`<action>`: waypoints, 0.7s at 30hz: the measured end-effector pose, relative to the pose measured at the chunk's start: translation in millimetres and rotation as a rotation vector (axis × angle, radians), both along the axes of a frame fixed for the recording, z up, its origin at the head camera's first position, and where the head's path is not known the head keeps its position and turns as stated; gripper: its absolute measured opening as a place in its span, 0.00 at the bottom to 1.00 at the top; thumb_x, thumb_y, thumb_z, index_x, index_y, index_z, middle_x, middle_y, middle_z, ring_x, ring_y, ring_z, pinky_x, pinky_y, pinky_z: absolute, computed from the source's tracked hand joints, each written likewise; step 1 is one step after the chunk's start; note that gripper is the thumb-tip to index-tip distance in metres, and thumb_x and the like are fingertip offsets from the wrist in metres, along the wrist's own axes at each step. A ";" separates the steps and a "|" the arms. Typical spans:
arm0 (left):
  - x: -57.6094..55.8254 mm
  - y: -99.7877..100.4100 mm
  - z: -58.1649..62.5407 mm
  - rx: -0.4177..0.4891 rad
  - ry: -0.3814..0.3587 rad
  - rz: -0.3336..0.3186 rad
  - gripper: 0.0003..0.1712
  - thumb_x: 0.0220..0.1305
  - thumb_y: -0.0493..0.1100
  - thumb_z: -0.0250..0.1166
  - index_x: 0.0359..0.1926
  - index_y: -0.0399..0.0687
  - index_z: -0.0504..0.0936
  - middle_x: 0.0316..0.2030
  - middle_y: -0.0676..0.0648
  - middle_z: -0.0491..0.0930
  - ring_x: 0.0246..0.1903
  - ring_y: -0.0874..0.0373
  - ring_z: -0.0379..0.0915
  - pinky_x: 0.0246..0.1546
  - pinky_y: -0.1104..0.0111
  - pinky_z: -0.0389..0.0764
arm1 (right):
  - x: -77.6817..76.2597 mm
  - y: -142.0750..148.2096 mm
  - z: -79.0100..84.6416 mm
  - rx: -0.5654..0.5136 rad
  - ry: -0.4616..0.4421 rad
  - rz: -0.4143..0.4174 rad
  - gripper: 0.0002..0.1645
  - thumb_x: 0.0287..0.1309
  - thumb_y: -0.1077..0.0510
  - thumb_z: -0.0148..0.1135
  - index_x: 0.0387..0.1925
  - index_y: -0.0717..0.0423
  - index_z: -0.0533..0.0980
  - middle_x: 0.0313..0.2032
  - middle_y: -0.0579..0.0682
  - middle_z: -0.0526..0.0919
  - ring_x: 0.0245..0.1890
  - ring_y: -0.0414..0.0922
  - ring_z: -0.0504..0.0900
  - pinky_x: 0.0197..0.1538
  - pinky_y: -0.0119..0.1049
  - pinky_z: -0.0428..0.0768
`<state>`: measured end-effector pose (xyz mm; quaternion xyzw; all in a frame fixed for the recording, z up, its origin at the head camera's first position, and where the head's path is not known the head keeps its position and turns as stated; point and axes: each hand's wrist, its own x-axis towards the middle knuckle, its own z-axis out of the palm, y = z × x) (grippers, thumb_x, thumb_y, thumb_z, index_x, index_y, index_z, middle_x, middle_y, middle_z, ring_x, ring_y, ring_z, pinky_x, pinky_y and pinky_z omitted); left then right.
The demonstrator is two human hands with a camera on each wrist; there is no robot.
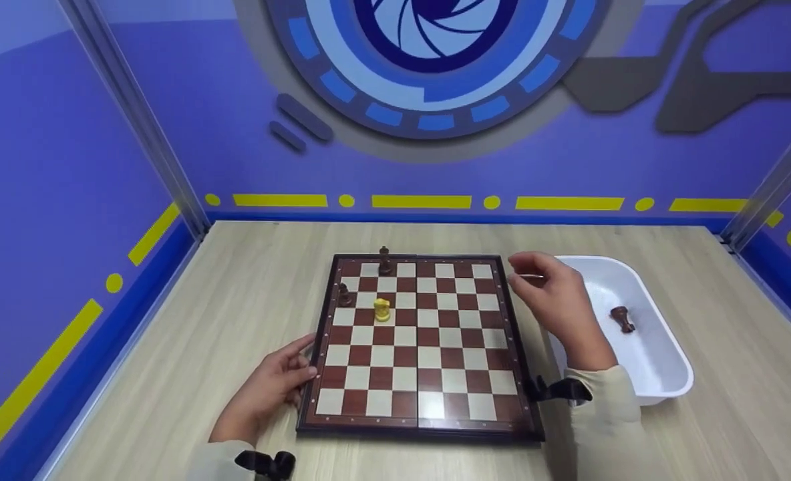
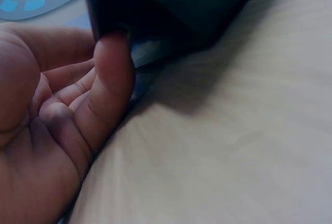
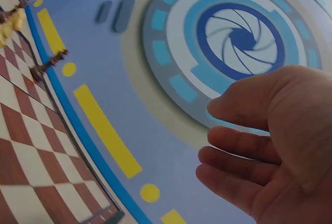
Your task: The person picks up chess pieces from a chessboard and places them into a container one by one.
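A brown-and-cream chessboard [image 1: 429,337] lies on the table. My left hand [image 1: 272,387] grips its left edge, thumb against the rim; the left wrist view shows a fingertip [image 2: 113,60] pressed on the board's dark side. On the board stand a tall dark king [image 1: 385,262] at the far edge, a smaller dark chess piece [image 1: 345,295] at the left and a yellow knight [image 1: 382,310]. Past the board's far right corner, my right hand [image 1: 556,304] hovers over the tray's near rim side, fingers loosely bent and holding nothing, as the right wrist view confirms.
A white plastic tray [image 1: 656,361] sits right of the board, partly behind the right hand. One dark chess piece [image 1: 622,319] lies on its side inside. Blue printed panels [image 1: 168,120] wall in the light wooden table [image 1: 268,280] at the back and sides.
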<state>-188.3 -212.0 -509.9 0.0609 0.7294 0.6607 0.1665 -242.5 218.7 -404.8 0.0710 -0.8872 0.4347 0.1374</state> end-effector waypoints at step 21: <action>-0.5 -0.9 -0.3 0.036 -0.010 -0.006 0.40 0.66 0.34 0.59 0.75 0.41 0.53 0.32 0.50 0.74 0.21 0.63 0.74 0.19 0.70 0.81 | -15.8 -73.6 1.1 -0.081 0.047 0.133 0.17 0.57 0.61 0.66 0.49 0.56 0.80 0.45 0.54 0.84 0.48 0.48 0.82 0.53 0.44 0.82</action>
